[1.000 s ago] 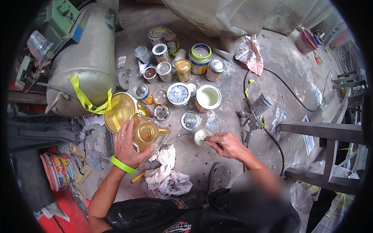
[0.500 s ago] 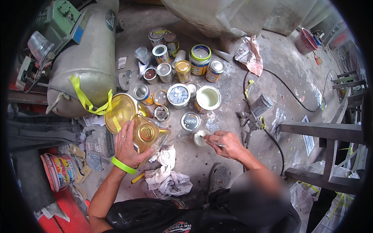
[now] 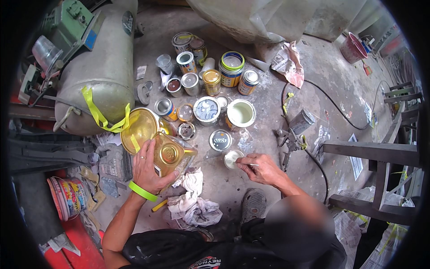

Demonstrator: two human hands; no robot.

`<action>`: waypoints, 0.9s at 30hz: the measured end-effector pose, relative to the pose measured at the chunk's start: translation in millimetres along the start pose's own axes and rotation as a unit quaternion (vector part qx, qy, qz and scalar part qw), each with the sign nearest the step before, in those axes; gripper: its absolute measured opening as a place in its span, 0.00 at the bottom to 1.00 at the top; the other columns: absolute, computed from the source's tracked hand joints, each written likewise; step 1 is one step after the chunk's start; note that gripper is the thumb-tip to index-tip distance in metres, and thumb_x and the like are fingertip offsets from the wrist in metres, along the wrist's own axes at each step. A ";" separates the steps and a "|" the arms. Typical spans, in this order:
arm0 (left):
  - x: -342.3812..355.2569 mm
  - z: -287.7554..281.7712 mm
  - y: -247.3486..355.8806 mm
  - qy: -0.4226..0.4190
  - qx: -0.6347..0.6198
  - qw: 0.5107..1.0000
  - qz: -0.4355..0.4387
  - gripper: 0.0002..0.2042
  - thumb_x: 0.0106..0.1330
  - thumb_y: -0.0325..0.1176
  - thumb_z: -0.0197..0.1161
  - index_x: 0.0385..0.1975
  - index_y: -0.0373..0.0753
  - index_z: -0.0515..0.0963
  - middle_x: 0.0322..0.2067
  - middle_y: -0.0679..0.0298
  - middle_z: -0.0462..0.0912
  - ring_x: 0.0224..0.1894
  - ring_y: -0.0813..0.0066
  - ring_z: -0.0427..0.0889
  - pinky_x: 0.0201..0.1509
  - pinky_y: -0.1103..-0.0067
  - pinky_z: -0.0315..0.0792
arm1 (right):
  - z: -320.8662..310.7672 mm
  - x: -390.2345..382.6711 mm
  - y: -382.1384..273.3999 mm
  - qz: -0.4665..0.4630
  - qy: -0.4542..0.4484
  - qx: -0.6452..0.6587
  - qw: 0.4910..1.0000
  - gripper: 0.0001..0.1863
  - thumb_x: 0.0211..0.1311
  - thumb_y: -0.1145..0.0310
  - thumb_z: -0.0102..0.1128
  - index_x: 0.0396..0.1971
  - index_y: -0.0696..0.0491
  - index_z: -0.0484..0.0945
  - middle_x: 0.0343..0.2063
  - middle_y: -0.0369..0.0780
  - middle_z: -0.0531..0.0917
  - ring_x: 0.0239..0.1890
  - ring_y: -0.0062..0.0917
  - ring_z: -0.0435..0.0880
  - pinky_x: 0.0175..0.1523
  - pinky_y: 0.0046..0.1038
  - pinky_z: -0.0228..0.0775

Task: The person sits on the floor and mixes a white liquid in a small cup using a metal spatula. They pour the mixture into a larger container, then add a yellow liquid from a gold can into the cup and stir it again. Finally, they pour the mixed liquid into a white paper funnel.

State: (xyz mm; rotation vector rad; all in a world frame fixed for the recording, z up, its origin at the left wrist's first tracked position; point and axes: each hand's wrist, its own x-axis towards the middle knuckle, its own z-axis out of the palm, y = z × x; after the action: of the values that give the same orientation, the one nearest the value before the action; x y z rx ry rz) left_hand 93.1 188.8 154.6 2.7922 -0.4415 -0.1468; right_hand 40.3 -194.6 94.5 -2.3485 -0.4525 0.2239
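Observation:
My left hand [image 3: 150, 168] is spread along the side of a gold rectangular metal can [image 3: 169, 153] and grips it, the thumb near its lower edge. The can stands against a large round gold tin [image 3: 139, 130]. In my right hand [image 3: 262, 169] is a thin pale stick [image 3: 254, 165], pinched between fingers and thumb. Those fingertips are at the rim of a small cup [image 3: 231, 154] holding whitish paint; the stick's lower end is hidden. Just beyond the cup lies a round dark lid [image 3: 220, 140]. An open can of pale paint [image 3: 241, 113] stands farther away.
Several paint cans, including a blue-and-yellow one [image 3: 231, 74], crowd the floor ahead. Crumpled white rags [image 3: 195, 206] lie near my feet. A spray gun [image 3: 291, 139] and black hose [image 3: 319, 170] are at right, beside a dark metal frame [image 3: 371, 151]. A grey tank [image 3: 96, 67] stands left.
My right hand has shifted slightly at the small cup, and the stick in it has tilted a little. My left hand stays on the gold can.

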 end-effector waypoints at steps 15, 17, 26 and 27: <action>-1.5 -0.7 -1.1 0.002 0.006 1.000 0.003 0.57 0.49 0.57 0.78 0.75 0.32 0.56 0.71 0.41 0.63 0.73 0.43 0.64 0.75 0.57 0.56 | -6.0 2.0 -3.7 -0.001 0.002 0.011 1.000 0.14 0.59 0.70 0.67 0.46 0.49 0.86 0.32 0.45 0.87 0.35 0.44 0.86 0.39 0.43 0.79; -1.5 -0.5 -1.1 0.001 0.006 1.000 0.002 0.57 0.49 0.57 0.78 0.75 0.32 0.56 0.71 0.41 0.63 0.72 0.43 0.64 0.74 0.57 0.56 | -0.3 0.7 1.3 -0.009 0.011 0.020 1.000 0.13 0.61 0.69 0.67 0.46 0.49 0.86 0.32 0.45 0.86 0.35 0.44 0.86 0.38 0.43 0.78; -0.5 -1.2 -0.2 0.003 0.002 1.000 0.008 0.57 0.49 0.56 0.78 0.75 0.32 0.57 0.71 0.41 0.63 0.72 0.43 0.64 0.75 0.57 0.56 | 1.3 -0.7 3.3 -0.007 0.016 0.019 1.000 0.13 0.62 0.68 0.66 0.47 0.50 0.86 0.31 0.46 0.86 0.34 0.45 0.86 0.38 0.43 0.78; -0.4 -1.3 0.1 0.002 0.000 1.000 0.007 0.57 0.49 0.56 0.78 0.75 0.31 0.57 0.71 0.41 0.63 0.72 0.43 0.64 0.75 0.57 0.56 | 1.5 -0.4 3.2 -0.005 0.028 0.009 1.000 0.13 0.63 0.68 0.66 0.47 0.50 0.86 0.31 0.46 0.86 0.34 0.45 0.86 0.38 0.43 0.78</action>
State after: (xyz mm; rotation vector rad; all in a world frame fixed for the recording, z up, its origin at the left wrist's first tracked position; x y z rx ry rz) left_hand 92.9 189.2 155.8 2.7893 -0.4593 -0.1379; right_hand 40.4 -196.0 91.2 -2.3277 -0.4323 0.1575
